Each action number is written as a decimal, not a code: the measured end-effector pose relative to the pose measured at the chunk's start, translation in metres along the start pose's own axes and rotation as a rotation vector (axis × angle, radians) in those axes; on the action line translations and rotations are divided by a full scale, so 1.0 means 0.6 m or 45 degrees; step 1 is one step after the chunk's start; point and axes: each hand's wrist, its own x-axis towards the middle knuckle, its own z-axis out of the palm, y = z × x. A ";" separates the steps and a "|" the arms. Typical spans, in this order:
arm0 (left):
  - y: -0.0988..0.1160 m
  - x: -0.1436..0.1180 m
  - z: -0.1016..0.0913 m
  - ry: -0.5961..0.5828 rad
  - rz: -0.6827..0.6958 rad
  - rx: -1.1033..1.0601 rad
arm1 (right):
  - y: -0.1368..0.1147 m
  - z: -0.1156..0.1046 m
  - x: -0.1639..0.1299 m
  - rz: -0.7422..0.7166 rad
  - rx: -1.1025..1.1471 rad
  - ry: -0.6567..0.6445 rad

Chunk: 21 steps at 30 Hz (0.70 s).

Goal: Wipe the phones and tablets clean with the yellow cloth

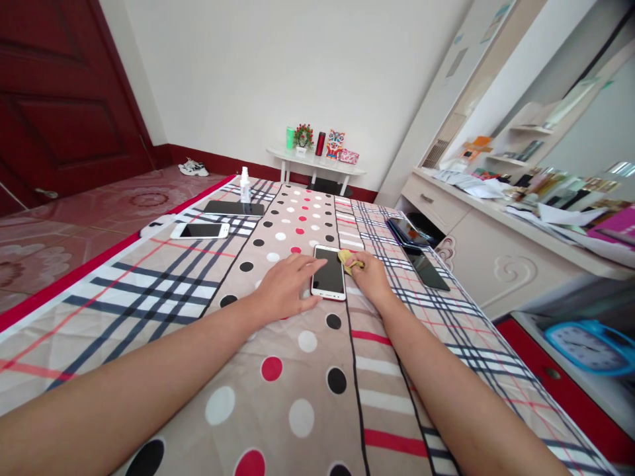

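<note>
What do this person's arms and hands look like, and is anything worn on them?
The left arm and right arm are human forearms, with no sleeve in view. The left hand and right hand are ungloved. I see no watch, bracelet, cables or markings.
</note>
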 end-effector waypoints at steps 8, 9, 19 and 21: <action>0.034 0.014 0.005 -0.143 0.207 0.422 | 0.002 0.006 -0.002 -0.061 0.020 0.053; 0.037 0.014 0.007 -0.157 0.215 0.458 | 0.003 0.006 -0.002 -0.061 0.028 0.058; 0.023 0.016 0.015 -0.113 0.324 0.570 | -0.033 0.012 -0.013 -0.075 0.261 0.127; 0.020 0.016 0.014 -0.100 0.314 0.570 | -0.048 0.017 -0.019 -0.101 0.372 0.112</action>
